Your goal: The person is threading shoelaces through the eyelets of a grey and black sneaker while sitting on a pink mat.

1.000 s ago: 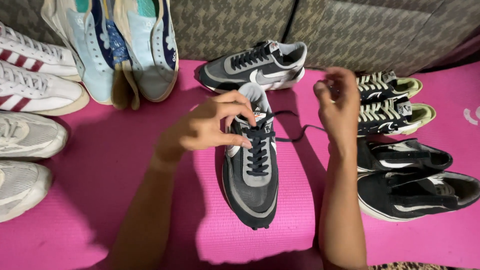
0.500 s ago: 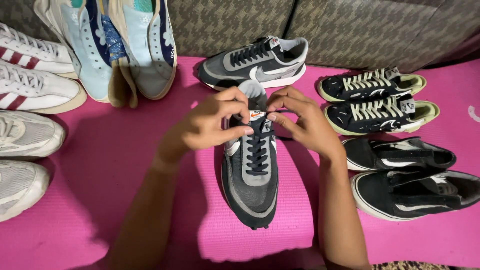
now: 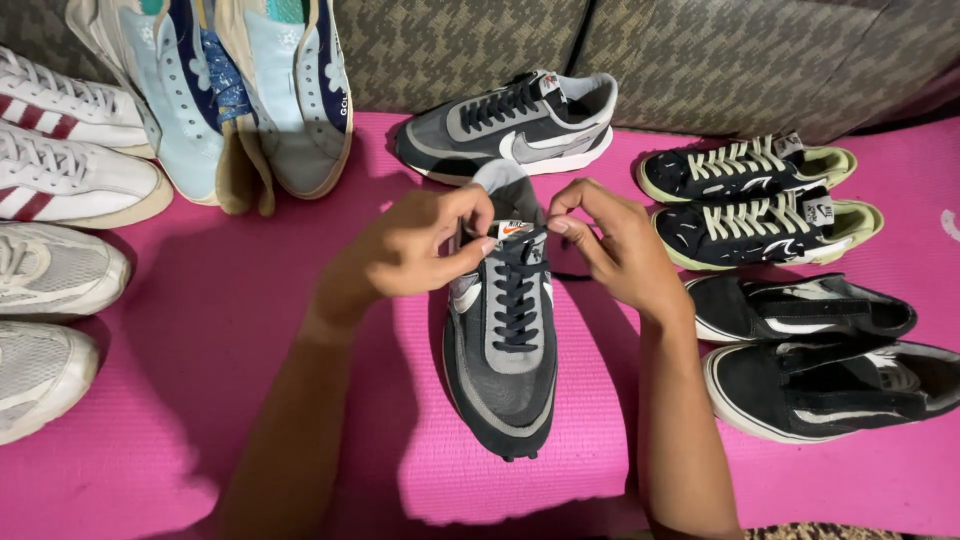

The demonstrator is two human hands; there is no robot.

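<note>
Grey-and-black running shoe (image 3: pixel 503 340) laid toe-down at the middle of a pink mat (image 3: pixel 200 330), long axis running from six o'clock at the toe to twelve o'clock at the heel collar — black laces (image 3: pixel 517 300) crossing up the tongue toward both hands

Left hand (image 3: pixel 405 255) closed in from nine o'clock, thumb and forefinger pinched together at the top eyelets, seemingly on a lace end, though the cord itself hidden under the fingertips

Right hand (image 3: pixel 615 245) closed in from three o'clock, fingers curled and pressed together on the opposite lace end just beside the small orange tongue label (image 3: pixel 513 230), a short loop of lace trailing out at three o'clock over the mat

Both hands level with the shoe's throat, touching or all but touching it, neither clearly nearer — lace ends lying straight between the two sets of fingertips, across the long axis

Matching grey shoe (image 3: pixel 510 125) on its side at twelve o'clock against a woven brown cushion (image 3: pixel 700 60); black pair with cream laces (image 3: pixel 755 190) at two o'clock; plain black pair (image 3: pixel 820 350) at four o'clock; pale blue pair (image 3: pixel 240 90) at eleven o'clock; white shoes with red stripes (image 3: pixel 70 150) at ten o'clock; off-white mesh pair (image 3: pixel 45 320) at eight o'clock — all well apart from the hands
</note>
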